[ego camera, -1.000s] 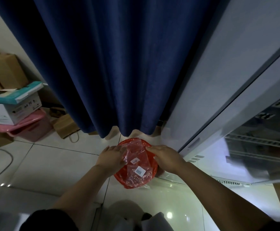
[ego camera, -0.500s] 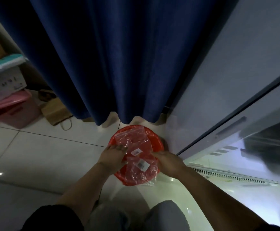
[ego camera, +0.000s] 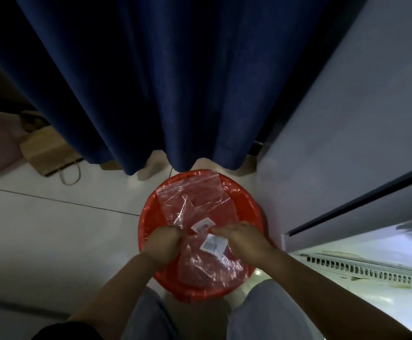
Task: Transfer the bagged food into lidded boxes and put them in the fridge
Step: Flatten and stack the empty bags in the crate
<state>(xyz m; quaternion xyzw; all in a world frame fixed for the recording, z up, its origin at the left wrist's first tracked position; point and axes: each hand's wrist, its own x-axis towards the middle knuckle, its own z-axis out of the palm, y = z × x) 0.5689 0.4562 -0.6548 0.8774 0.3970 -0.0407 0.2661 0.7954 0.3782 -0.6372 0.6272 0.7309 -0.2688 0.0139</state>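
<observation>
Clear plastic bags [ego camera: 195, 204] lie in a loose heap over the mouth of a red bin [ego camera: 151, 217] lined with red film, and the bin stands on the pale tiled floor [ego camera: 52, 229]. The upper bag spreads flat toward the bin's far rim; a lower one sags over the near rim. Two white labels show through the plastic: a small one [ego camera: 203, 225] near the middle of the bin and a larger one [ego camera: 212, 244] just nearer the person. Both carry dark print, too blurred to read.

The left hand [ego camera: 163, 244] is over the bin's left side, its fingers curled down into the plastic and pinching a bag edge. The right hand [ego camera: 243, 238] is over the bin's right side, fingers bent and closed on the plastic beside the small label; its fingertips are hard to make out in the dim light. Between the two grips the plastic is bunched.

Beyond the bin hangs a dark blue curtain [ego camera: 163, 82], its hem just above the far rim. To the right of the bin stands the grey fridge [ego camera: 347, 119], with a slotted vent [ego camera: 371, 268] along its foot. Left of the bin, well apart, a brown paper bag [ego camera: 45, 153] with cord handles lies on the floor. Nearest the person, grey-trousered knees [ego camera: 268, 312] flank the bin.
</observation>
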